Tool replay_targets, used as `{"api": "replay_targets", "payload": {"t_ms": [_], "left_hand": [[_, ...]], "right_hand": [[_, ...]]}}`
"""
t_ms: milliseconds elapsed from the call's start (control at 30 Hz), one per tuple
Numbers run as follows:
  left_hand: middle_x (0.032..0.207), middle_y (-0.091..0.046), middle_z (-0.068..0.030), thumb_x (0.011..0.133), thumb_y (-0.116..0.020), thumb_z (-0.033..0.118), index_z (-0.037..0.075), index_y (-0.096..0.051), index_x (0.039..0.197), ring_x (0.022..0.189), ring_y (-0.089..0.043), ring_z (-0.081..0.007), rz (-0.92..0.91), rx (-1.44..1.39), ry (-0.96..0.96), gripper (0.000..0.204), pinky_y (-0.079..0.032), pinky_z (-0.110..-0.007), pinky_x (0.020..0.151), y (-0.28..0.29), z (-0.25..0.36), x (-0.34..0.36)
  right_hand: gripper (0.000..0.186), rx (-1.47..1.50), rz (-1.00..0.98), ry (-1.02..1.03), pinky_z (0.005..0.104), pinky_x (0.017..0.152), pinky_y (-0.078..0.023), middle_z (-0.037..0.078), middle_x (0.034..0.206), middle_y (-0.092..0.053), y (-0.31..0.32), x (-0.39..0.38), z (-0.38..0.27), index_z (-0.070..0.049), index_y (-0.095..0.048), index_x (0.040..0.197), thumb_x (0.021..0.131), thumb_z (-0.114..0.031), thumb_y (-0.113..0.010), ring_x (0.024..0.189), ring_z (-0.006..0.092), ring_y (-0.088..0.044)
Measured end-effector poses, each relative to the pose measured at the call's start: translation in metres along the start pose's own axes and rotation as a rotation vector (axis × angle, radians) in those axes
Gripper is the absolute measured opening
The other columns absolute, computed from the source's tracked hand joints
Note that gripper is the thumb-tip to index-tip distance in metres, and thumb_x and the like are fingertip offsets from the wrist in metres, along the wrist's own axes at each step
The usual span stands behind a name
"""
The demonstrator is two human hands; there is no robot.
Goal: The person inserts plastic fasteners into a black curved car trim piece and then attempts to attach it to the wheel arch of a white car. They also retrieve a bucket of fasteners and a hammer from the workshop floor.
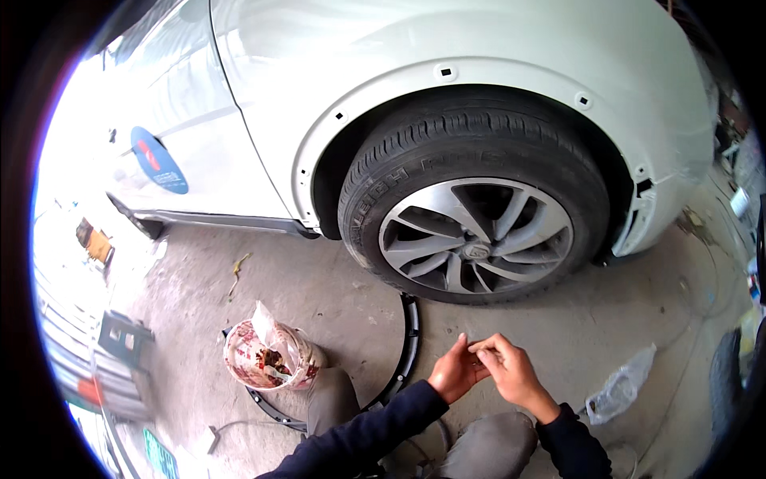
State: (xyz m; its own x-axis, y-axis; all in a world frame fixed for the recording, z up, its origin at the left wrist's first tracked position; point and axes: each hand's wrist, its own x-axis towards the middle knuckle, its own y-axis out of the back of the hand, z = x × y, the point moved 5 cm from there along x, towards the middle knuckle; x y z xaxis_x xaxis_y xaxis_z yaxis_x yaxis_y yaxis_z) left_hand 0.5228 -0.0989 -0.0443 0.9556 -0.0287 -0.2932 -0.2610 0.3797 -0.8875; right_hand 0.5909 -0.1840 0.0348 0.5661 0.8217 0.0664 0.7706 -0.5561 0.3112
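Observation:
My left hand (456, 371) and my right hand (515, 374) meet above my knees, just in front of a car wheel (479, 249). The fingers of both are drawn together at the tips. Whatever is pinched between them is too small or hidden to make out. Over the black tyre (375, 172) curves the bare wheel arch of a white fender (511, 40), with several small square holes along its edge. On the floor to the left of my hands lies a curved black trim strip (412, 331), partly behind my leg and a bucket.
The stained white bucket (309, 357) beside my left knee holds a plastic bag and litter. A clear plastic bag (622, 385) lies on the concrete floor at right. The car door (215, 180) bears a round blue sticker (159, 160). Thin cables trail across the floor.

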Motion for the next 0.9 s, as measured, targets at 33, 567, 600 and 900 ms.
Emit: {"api": "replay_targets", "payload": {"t_ms": [33, 567, 600, 900], "left_hand": [[0.136, -0.056, -0.0177, 0.107, -0.031, 0.046, -0.001, -0.050, 0.136, 0.126, -0.055, -0.0299, 0.003, 0.005, -0.016, 0.059, -0.041, -0.043, 0.111, 0.000, -0.004, 0.012], [0.147, -0.048, -0.0199, 0.106, -0.038, 0.045, 0.004, -0.048, 0.140, 0.139, -0.042, -0.0359, -0.086, 0.066, -0.209, 0.054, -0.033, -0.048, 0.115, -0.086, -0.021, 0.136], [0.147, -0.048, -0.0208, 0.106, -0.037, 0.045, 0.004, -0.048, 0.141, 0.139, -0.042, -0.0360, -0.133, 0.115, -0.205, 0.054, -0.033, -0.048, 0.116, -0.098, -0.028, 0.146], [0.143, -0.052, -0.0217, 0.108, -0.035, 0.036, 0.000, -0.045, 0.142, 0.134, -0.047, -0.0330, -0.134, 0.544, -0.254, 0.051, -0.033, -0.045, 0.115, -0.142, -0.059, 0.182]], "right_hand": [[0.015, 0.213, 0.012, -0.035, 0.0301, 0.082, -0.054, 0.009, 0.102, -0.069, 0.010, 0.003, 0.009, 0.003, -0.061, 0.107, 0.102, -0.009, -0.053, 0.094, 0.0148, -0.067], [0.015, 0.042, 0.341, 0.080, 0.0302, 0.051, -0.046, 0.004, 0.074, -0.066, 0.148, -0.001, 0.074, -0.008, -0.061, 0.099, 0.089, -0.014, -0.071, 0.058, 0.0136, -0.062], [0.018, -0.083, 0.370, 0.090, 0.0318, 0.052, -0.048, 0.006, 0.076, -0.068, 0.157, -0.003, 0.072, -0.009, -0.061, 0.099, 0.087, -0.014, -0.073, 0.059, 0.0170, -0.065], [0.014, -0.144, 0.710, 0.189, 0.0332, 0.056, -0.050, 0.010, 0.076, -0.068, 0.197, -0.020, 0.088, -0.005, -0.061, 0.099, 0.088, -0.003, -0.069, 0.064, 0.0226, -0.068]]}}
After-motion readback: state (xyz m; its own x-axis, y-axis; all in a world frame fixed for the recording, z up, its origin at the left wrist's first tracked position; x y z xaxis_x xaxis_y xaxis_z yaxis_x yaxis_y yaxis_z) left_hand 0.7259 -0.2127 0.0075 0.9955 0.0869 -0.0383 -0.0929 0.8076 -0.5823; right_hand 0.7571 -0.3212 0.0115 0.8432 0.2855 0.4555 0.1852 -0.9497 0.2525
